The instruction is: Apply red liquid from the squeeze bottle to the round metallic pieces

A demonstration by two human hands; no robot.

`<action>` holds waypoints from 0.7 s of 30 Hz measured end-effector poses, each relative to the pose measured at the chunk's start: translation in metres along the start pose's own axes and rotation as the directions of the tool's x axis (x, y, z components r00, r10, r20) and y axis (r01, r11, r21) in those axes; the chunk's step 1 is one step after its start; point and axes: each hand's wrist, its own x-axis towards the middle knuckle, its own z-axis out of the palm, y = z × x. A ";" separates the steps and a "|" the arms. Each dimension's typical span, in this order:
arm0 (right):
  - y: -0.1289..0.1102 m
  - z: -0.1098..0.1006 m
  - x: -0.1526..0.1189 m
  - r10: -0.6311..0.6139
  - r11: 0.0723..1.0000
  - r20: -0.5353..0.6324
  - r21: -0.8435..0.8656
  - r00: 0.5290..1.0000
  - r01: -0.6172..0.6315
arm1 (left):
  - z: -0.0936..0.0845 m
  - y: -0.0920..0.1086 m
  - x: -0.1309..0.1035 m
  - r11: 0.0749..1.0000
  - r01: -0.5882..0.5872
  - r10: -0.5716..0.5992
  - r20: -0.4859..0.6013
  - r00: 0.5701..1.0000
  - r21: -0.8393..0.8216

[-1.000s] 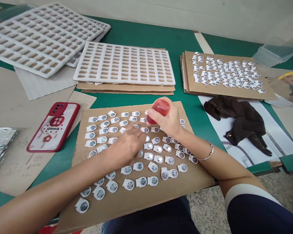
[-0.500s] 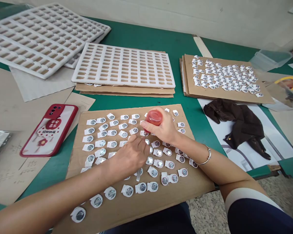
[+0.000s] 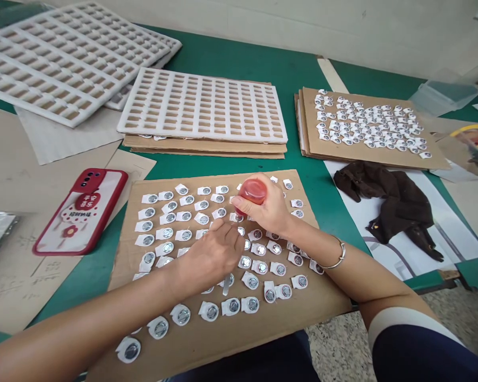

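Note:
My right hand (image 3: pixel 271 212) is wrapped round a translucent red squeeze bottle (image 3: pixel 253 192), its lower end low over the cardboard sheet (image 3: pixel 302 313). Close beside it, my left hand (image 3: pixel 217 249) is closed, fingertips bent down toward the sheet; a thin metal strip (image 3: pixel 227 284) sticks out below it, and whatever the fingertips pinch is hidden. Rows of small white fabric tabs with round silver metal discs (image 3: pixel 252 304) lie on the sheet around and under both hands.
A red-framed phone (image 3: pixel 79 212) lies left. White foam grid trays (image 3: pixel 203 106) stand behind, one on stacked cardboard. Back right are more discs on cardboard (image 3: pixel 366 151), a clear plastic box (image 3: pixel 444 96) and a dark brown cloth (image 3: pixel 394 196).
Both hands keep nearly the same pose and place, with the red bottle still held. The whole view has shifted very slightly.

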 end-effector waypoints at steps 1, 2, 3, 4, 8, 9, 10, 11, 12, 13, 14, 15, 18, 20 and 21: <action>0.000 0.000 0.000 0.000 1.000 -0.002 0.003 1.000 0.000 | 0.000 0.000 0.000 1.000 0.001 -0.001 0.002 1.000 0.001; 0.000 0.000 0.000 -0.001 1.000 -0.004 0.004 1.000 0.001 | 0.000 0.000 0.000 1.000 0.003 -0.003 0.003 1.000 0.002; 0.000 0.000 0.000 -0.001 1.000 -0.005 0.005 1.000 0.001 | 0.000 0.000 0.000 1.000 0.003 -0.003 0.004 1.000 0.003; 0.000 0.001 0.000 -0.002 1.000 -0.009 0.007 1.000 0.002 | 0.000 0.000 -0.001 1.000 0.002 -0.002 0.004 1.000 0.005; 0.000 0.001 0.000 -0.005 1.000 -0.014 0.011 1.000 0.005 | 0.001 -0.001 -0.001 1.000 0.001 -0.001 -0.009 1.000 0.000; 0.000 0.001 0.000 -0.006 1.000 -0.015 0.014 1.000 0.006 | 0.001 -0.001 -0.001 1.000 0.002 -0.002 -0.015 1.000 -0.002; 0.000 0.001 0.000 -0.007 1.000 -0.016 0.016 1.000 0.007 | 0.001 -0.001 -0.001 1.000 0.002 -0.002 -0.019 1.000 -0.005; 0.000 0.001 0.000 -0.006 1.000 -0.018 0.017 1.000 0.007 | 0.002 -0.001 0.000 1.000 0.001 -0.001 -0.020 1.000 -0.007; 0.001 0.001 0.000 -0.005 1.000 -0.020 0.018 1.000 0.005 | 0.002 -0.001 0.000 1.000 0.001 -0.001 -0.022 1.000 -0.008; 0.001 0.001 0.000 -0.002 1.000 -0.020 0.016 1.000 0.002 | 0.002 -0.001 0.000 1.000 0.002 -0.002 -0.023 1.000 -0.006; 0.001 0.001 0.000 0.001 1.000 -0.020 0.015 1.000 -0.001 | 0.002 -0.001 0.000 1.000 0.001 -0.001 -0.022 1.000 -0.002; 0.001 0.001 0.000 0.004 1.000 -0.020 0.014 1.000 -0.003 | 0.003 -0.001 -0.001 1.000 0.000 0.001 -0.021 1.000 0.005; 0.002 0.000 0.001 0.003 1.000 -0.020 0.013 1.000 -0.003 | 0.003 0.000 -0.002 1.000 -0.001 0.001 -0.023 1.000 0.025; 0.002 -0.001 0.001 -0.001 1.000 -0.023 0.013 1.000 0.001 | 0.003 0.000 -0.002 1.000 0.000 0.001 -0.033 0.999 0.024; 0.002 -0.001 0.001 -0.003 1.000 -0.024 0.013 1.000 0.004 | 0.003 0.000 -0.002 1.000 0.002 -0.001 -0.040 0.999 0.017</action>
